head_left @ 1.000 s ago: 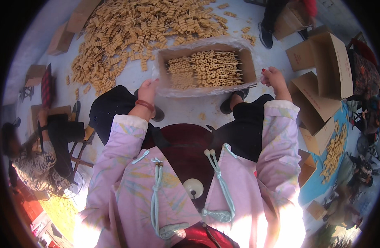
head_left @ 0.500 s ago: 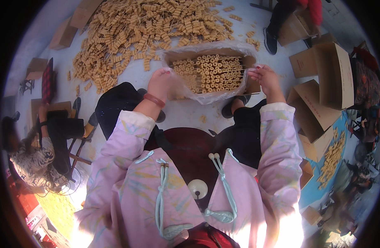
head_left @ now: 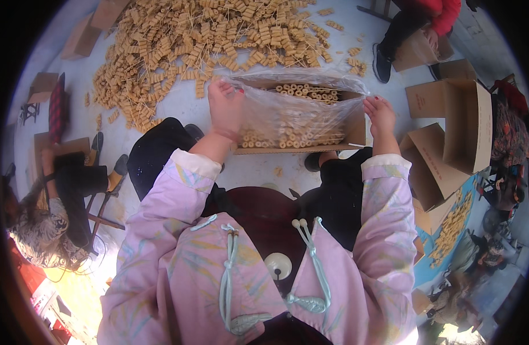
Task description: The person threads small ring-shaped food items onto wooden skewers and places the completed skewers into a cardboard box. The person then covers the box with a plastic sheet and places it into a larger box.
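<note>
Golden-brown skewered pieces [head_left: 212, 46] are left heaped and unboxed at the left. By the left hand [head_left: 225, 104], one edge of a clear plastic liner [head_left: 293, 110] is pinched. Within the cardboard box [head_left: 356, 129] between the hands, stacked rows [head_left: 310, 92] are packed, bare at the far side, veiled nearer, the liner not yet flattened. Its other edge is pinched by the right hand [head_left: 381, 112].

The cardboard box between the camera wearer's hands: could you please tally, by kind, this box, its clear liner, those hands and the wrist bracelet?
Cardboard box: 1
Clear plastic liner: 1
Left hand and right hand: 2
Bracelet: 1
Total: 5
</note>
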A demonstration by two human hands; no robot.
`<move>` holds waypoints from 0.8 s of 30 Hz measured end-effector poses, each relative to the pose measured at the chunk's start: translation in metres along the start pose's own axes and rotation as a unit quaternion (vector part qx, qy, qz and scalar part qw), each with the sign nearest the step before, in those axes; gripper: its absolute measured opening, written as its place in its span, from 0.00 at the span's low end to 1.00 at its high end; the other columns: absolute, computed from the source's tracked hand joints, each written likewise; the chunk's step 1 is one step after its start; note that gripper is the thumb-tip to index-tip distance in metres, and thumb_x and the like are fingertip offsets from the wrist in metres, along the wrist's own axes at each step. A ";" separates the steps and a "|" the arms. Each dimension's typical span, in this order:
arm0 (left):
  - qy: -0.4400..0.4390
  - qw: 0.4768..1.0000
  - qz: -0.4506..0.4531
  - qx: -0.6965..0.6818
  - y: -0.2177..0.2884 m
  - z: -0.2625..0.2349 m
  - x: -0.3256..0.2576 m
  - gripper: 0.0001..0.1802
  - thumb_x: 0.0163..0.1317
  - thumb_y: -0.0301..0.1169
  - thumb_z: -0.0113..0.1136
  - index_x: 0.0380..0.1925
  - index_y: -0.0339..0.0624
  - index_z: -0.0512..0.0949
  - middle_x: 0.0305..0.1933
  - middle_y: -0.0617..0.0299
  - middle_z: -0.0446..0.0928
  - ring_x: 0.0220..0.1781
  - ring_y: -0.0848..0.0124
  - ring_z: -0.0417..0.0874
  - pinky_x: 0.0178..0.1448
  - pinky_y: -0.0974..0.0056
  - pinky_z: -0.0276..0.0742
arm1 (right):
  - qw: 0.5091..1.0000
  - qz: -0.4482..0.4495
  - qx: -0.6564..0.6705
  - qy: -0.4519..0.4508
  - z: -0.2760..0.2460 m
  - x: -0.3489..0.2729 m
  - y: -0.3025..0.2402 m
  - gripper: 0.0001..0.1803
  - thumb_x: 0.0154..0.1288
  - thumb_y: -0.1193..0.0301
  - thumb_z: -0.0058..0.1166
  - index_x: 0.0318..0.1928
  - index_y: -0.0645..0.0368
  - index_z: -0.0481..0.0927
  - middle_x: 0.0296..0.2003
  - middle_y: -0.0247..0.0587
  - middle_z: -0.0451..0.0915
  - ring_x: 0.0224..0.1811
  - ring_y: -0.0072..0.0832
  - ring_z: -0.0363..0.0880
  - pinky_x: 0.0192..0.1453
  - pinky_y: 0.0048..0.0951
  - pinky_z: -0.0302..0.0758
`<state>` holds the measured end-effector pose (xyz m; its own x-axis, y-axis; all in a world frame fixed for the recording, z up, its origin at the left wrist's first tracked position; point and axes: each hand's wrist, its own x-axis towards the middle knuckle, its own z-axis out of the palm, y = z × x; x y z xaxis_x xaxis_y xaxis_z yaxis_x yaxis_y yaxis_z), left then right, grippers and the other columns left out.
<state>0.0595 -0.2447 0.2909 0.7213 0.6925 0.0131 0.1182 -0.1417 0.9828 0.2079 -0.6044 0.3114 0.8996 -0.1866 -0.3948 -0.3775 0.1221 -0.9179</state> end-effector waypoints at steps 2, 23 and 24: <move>-0.016 0.993 0.065 0.101 0.011 -0.004 -0.019 0.14 0.55 0.25 0.62 0.41 0.37 0.71 0.43 0.53 0.73 0.49 0.58 0.77 0.54 0.57 0.73 | 0.999 -0.017 0.031 0.022 0.005 -0.006 -0.007 0.17 0.67 0.76 0.51 0.54 0.64 0.68 0.44 0.49 0.80 0.44 0.36 0.83 0.46 0.29 0.80; -0.564 0.706 0.211 0.374 -0.025 0.070 -0.027 0.39 0.56 0.44 0.62 0.67 0.43 0.64 0.75 0.53 0.54 0.77 0.55 0.51 0.77 0.51 0.46 | 0.693 -0.378 -0.592 -0.161 0.138 0.020 -0.010 0.25 0.58 0.55 0.61 0.50 0.61 0.81 0.49 0.53 0.81 0.54 0.46 0.78 0.59 0.42 0.72; -0.560 0.719 0.204 0.359 -0.027 0.070 -0.026 0.39 0.56 0.44 0.62 0.67 0.43 0.65 0.75 0.54 0.55 0.77 0.55 0.51 0.77 0.51 0.47 | 0.720 -0.243 -0.618 -0.203 0.144 0.030 -0.009 0.27 0.58 0.53 0.60 0.50 0.61 0.81 0.48 0.53 0.81 0.53 0.46 0.79 0.59 0.42 0.72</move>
<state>0.0857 -0.3081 0.2511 0.8455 -0.4563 -0.2773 -0.2277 -0.7778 0.5858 0.2703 -0.4703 0.3132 0.8868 0.4157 -0.2020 0.3215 -0.8688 -0.3766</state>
